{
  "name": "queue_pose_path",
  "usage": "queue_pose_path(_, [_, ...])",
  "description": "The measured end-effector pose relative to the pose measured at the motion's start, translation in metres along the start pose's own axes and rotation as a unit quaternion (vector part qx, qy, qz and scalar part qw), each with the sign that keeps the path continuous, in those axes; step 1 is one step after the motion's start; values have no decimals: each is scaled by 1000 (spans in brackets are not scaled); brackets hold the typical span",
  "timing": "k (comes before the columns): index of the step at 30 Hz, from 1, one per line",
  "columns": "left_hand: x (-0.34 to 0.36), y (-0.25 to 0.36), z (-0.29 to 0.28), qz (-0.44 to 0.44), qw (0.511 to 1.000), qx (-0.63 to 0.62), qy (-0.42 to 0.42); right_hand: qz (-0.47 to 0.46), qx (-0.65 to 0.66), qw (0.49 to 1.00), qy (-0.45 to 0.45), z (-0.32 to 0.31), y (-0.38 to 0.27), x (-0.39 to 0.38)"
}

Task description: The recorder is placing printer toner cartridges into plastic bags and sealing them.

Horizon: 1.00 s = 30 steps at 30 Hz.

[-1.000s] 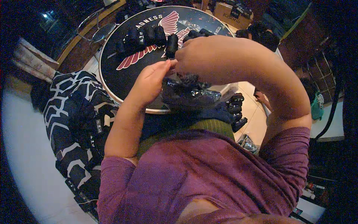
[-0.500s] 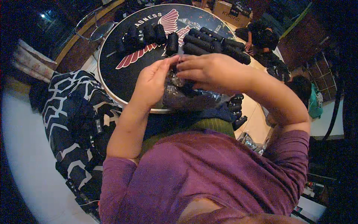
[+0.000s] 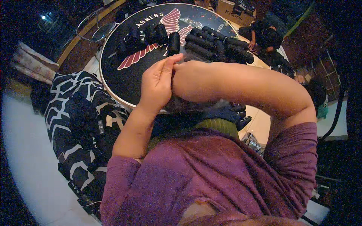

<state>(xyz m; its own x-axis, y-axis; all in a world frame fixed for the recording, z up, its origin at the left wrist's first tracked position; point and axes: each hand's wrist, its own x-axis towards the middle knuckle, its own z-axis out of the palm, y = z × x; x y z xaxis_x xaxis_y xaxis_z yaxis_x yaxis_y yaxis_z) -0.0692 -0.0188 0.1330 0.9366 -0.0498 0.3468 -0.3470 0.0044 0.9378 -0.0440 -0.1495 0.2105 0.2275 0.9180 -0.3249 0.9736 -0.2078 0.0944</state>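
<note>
The counter looks smooth with a faint sheen; the black rolls look matt and textile-like; the shirt is matt cloth, the box cardboard, the floor smooth tile, the crumpled wrapping glossy plastic

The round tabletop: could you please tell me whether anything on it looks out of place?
Only mildly: one black cylinder sits singly between the left group of cylinders and right group, aligned with neither. No spill shows on the visible tabletop.
</note>
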Motion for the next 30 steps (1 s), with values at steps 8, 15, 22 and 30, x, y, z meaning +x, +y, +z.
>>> queue_pose_path(8, [0,-4,-13,-26,999,-38,-24,218,134,936,243,31,3,-31])
queue_pose_path(15, [-3,-4,-2,10,999,-28,-29,300,193,933,46,22,-6,-18])
queue_pose_path(22, [-6,-3,0,0,999,-34,-20,241,274,931,2,25,18,-14])
queue_pose_path(30, [-14,2,3,-16,996,-59,-63,183,340,921,46,37,12,-31])
